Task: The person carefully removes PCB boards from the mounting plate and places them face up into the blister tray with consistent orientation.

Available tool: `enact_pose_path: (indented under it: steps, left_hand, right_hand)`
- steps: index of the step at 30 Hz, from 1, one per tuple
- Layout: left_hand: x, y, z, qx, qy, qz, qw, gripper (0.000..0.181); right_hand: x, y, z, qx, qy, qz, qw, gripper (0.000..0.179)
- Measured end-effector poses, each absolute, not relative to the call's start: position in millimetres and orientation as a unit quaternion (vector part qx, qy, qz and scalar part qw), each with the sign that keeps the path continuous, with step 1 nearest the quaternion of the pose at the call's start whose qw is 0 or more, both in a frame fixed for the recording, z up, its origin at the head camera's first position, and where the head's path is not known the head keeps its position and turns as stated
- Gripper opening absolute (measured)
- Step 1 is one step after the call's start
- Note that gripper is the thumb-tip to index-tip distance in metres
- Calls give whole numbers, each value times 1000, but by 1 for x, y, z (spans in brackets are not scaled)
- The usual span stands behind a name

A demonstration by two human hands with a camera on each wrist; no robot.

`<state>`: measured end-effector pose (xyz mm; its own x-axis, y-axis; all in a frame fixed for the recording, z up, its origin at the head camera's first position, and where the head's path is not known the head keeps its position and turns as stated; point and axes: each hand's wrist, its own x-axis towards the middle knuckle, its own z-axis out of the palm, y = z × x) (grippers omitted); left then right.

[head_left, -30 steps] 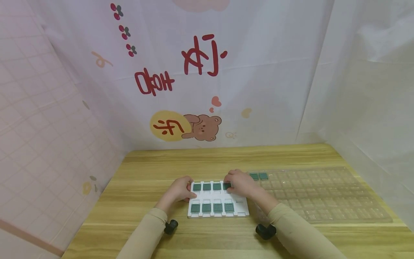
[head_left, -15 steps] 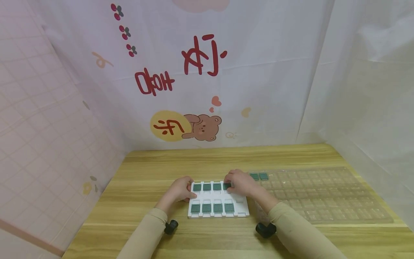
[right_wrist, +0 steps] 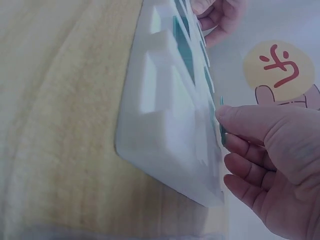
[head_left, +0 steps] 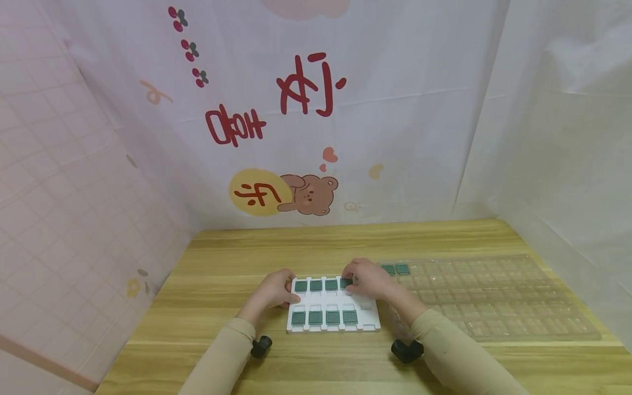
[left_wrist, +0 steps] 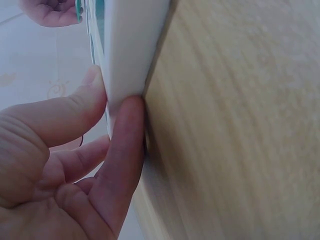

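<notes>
Within the right hand's pinch sits a green chip.

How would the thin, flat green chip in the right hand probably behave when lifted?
The thin, flat green chip is probably stiff, since edge-on it looks straight. It should be light, being so thin. It might slip: the right hand seems to pinch it with only thumb and one finger.

wood-grain table; creased white backdrop behind, cartoon bear printed low.
</notes>
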<state>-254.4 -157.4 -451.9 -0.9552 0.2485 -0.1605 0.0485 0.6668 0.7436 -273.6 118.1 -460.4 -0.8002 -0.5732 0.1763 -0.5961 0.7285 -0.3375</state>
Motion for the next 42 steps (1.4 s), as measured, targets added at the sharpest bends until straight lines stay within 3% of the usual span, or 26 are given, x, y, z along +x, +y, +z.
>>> enact_pose_path:
  steps: [24,42]
  left_hand:
    - [-254,-157,-450,81,901,405,133,60]
    - [-255,-157,-452,74,901,405,135,60]
  right_hand:
    - [-271,149,-448,299,-918,258,30,19]
    - [-263,208,-441,291,-908,297,44,18]
